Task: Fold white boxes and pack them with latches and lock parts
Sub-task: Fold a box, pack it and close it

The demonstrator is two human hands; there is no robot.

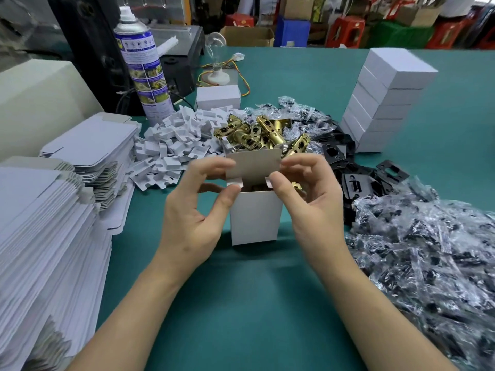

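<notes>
box (253,218) pinched by left hand (192,210), right hand (308,207); can (142,65) text blurred

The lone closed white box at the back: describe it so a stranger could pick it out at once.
Start at the tall spray can, back left on the green table. Right of it, in front of the clear light bulb, a closed white box lies alone. The other closed boxes are stacked far right; the upright box between the left hand and right hand is open.

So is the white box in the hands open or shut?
Open. The white box stands upright with its lid flap raised, and the left hand and right hand pinch its side flaps.
</notes>
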